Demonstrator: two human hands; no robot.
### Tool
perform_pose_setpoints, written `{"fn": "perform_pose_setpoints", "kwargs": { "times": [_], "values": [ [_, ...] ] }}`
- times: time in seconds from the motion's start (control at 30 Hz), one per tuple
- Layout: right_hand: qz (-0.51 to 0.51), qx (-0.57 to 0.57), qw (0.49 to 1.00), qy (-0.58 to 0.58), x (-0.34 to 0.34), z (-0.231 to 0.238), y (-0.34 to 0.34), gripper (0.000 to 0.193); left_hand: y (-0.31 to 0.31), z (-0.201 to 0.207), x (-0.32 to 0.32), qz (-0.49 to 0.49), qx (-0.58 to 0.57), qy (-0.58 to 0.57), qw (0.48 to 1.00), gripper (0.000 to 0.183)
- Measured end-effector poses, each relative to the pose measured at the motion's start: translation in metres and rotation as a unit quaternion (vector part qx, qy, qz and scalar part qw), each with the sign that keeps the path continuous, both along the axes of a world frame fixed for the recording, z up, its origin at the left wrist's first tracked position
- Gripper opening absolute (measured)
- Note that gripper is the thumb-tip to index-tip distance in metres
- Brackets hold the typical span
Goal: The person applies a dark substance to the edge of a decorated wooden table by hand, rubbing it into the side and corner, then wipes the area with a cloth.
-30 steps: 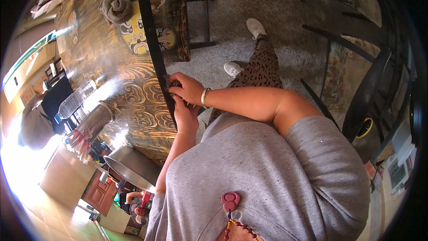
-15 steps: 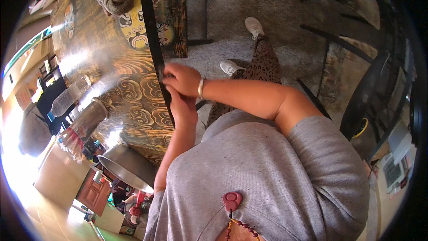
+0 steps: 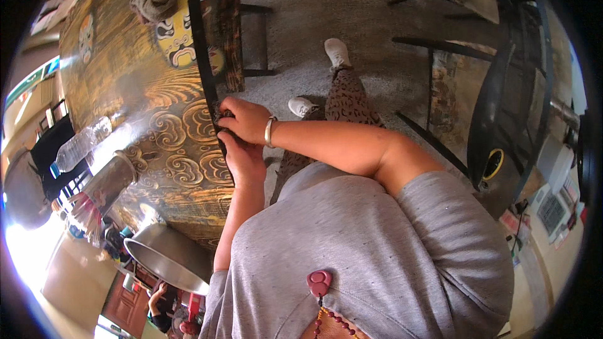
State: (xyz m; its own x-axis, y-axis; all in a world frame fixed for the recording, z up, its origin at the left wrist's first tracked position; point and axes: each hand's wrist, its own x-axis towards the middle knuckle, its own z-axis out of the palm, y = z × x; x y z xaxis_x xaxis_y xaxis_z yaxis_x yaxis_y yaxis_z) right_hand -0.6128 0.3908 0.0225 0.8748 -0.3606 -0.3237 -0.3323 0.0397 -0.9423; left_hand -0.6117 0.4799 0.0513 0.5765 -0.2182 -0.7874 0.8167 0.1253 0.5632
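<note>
Pushes should be soft and even where the dark fuzzy lump (image 3: 221, 115) meets the black edge (image 3: 200, 44) of the tabletop (image 3: 129, 69). Your right hand (image 3: 247, 120) has its fingers bent together on the lump; your left hand (image 3: 246, 164) is just beside it, its fingers too hidden to tell if they're apart.

Head-worn fisheye view, facing down
The gray shirt (image 3: 339, 232) is near, the table (image 3: 129, 81) left, the white shoes (image 3: 337, 53) far.
</note>
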Motion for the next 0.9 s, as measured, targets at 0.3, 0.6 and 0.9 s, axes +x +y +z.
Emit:
{"fn": "perform_pose_setpoints", "kwargs": {
  "times": [0.3, 0.6, 0.9],
  "values": [
    [-0.008, 0.106, 0.994, -0.008, -0.014, -0.007, 0.009, 0.035, 0.014, 0.012, -0.016, -0.001, 0.055, -0.040, 0.998, 0.046],
    [0.011, 0.169, 0.984, -0.053, -0.052, -0.013, 0.059, 0.032, 0.049, 0.014, -0.052, 0.067, 0.114, 0.008, 0.991, 0.044],
    [-0.093, 0.046, 0.992, -0.068, -0.020, -0.021, 0.037, 0.027, 0.025, -0.002, -0.015, 0.016, 0.029, -0.029, 0.999, 0.041]
  ]
}}
